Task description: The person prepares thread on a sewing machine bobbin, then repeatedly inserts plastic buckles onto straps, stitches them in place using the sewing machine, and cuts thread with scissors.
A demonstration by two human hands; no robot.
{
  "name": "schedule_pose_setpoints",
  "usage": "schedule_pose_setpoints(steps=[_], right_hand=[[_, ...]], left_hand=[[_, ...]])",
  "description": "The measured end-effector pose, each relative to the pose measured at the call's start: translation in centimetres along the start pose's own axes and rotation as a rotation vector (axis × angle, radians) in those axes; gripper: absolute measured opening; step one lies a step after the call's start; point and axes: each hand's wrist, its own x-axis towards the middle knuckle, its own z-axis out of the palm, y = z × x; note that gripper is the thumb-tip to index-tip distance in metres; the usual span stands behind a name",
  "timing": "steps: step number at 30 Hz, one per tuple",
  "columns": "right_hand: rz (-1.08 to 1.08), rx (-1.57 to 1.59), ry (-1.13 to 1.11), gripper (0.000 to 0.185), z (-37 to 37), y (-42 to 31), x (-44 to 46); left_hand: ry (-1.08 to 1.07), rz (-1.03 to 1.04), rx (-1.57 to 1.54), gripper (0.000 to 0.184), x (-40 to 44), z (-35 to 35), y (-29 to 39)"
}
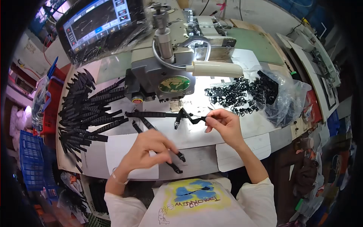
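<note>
My right hand (225, 126) is closed in a pinch on the end of a black webbing strap (197, 120), just right of the sewing machine's head. The strap bends near a small black buckle (177, 123). A longer black strap (153, 114) runs leftward across the white work surface. My left hand (148, 149), slightly blurred, hovers over more black straps, its thumb and bent fingers apart with nothing visible between them. Two strap ends with dark fittings, an upper strap end (181, 156) and a lower strap end (174, 168), stick out beside and below it.
The sewing machine (162, 75) stands ahead, with a screen (99, 26) at upper left. Many ribbed black straps (81, 111) lie piled on the left. Small black buckles (230, 94) are heaped at right, by a clear plastic bag (283, 102). Paper (244, 151) lies along the front edge.
</note>
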Motion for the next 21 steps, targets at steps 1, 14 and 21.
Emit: schedule_pose_setpoints(steps=[1, 14, 21], right_hand=[[-0.091, -0.114, -0.013, 0.009, 0.3, -0.3, -0.3], [-0.903, -0.860, -0.156, 0.024, 2.0, -1.0, -1.5], [-0.691, -0.773, -0.283, 0.022, 2.0, -2.4, -2.4]], left_hand=[[-0.172, -0.085, 0.065, 0.017, -0.6, -0.5, 0.2], [0.333, 0.320, 0.390, 0.029, 3.6, 3.6, -2.3], [0.232, -0.013, -0.076, 0.030, 2.4, 3.6, -2.3]])
